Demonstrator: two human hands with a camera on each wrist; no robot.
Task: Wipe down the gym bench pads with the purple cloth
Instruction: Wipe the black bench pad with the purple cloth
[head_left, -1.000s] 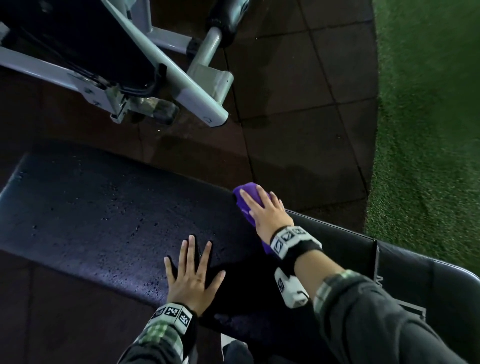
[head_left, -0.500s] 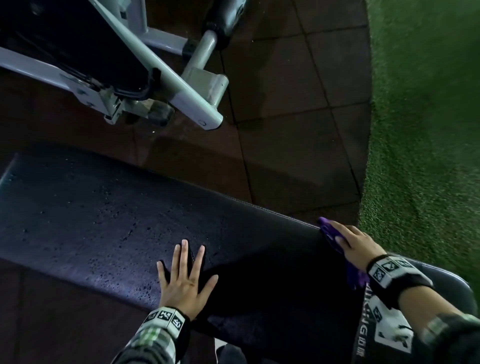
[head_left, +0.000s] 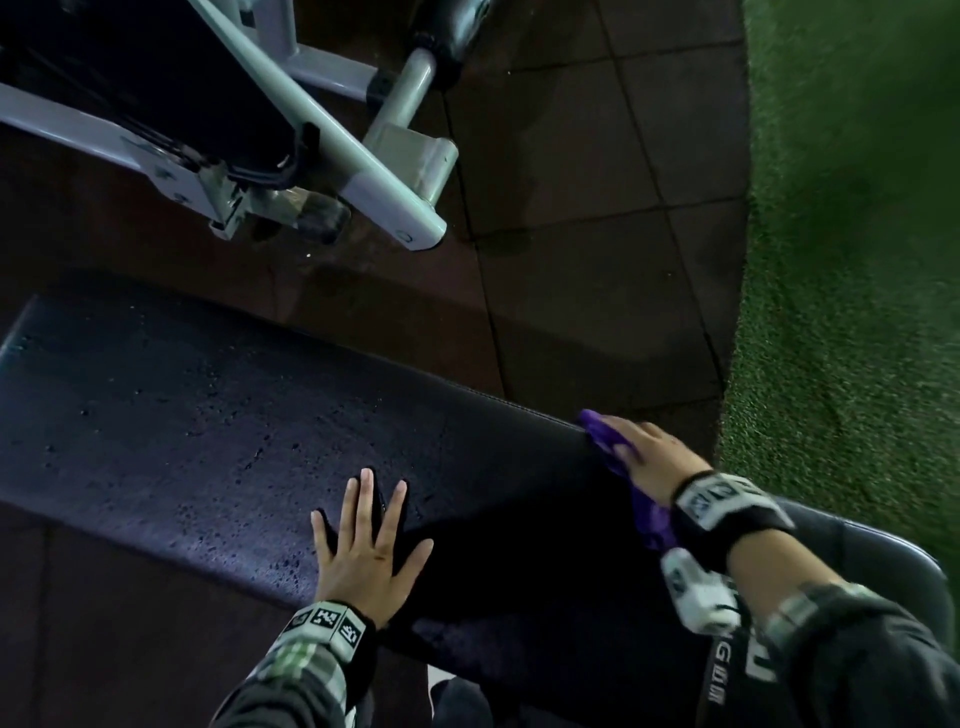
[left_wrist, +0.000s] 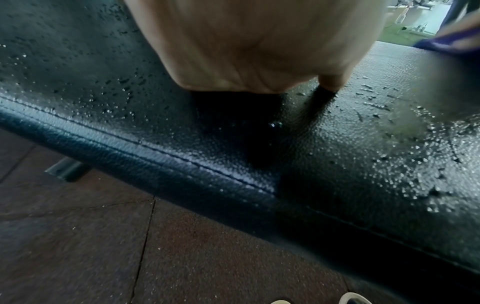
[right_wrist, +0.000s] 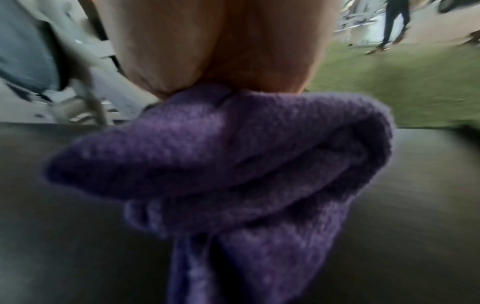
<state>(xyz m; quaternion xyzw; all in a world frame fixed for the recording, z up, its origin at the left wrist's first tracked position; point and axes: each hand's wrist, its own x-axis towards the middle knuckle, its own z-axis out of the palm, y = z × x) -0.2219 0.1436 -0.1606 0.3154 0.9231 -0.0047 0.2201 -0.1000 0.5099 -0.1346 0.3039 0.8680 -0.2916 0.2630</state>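
The long black bench pad (head_left: 182, 415) is speckled with droplets on its left part, and its surface (left_wrist: 337, 144) looks wet beside the wrist. My left hand (head_left: 369, 540) lies flat on the pad near its front edge, fingers spread; the palm (left_wrist: 259, 41) fills the top of the left wrist view. My right hand (head_left: 644, 457) presses the purple cloth (head_left: 602, 441) onto the pad's far right corner with fingers laid flat. The cloth (right_wrist: 233, 164) bunches under the palm (right_wrist: 221, 51) and trails toward the wrist. A second black pad (head_left: 857, 551) adjoins on the right.
A grey machine frame (head_left: 363, 171) stands on dark rubber tiles (head_left: 597, 260) beyond the bench. Green turf (head_left: 857, 260) runs along the right side. A person's legs (right_wrist: 394, 20) show far off on the turf. Shoe tips (left_wrist: 355, 298) peek below the bench.
My right hand swept the cloth rightward along the pad's far edge, from its middle to its right end, then came back slightly left. The left hand stayed flat in place.
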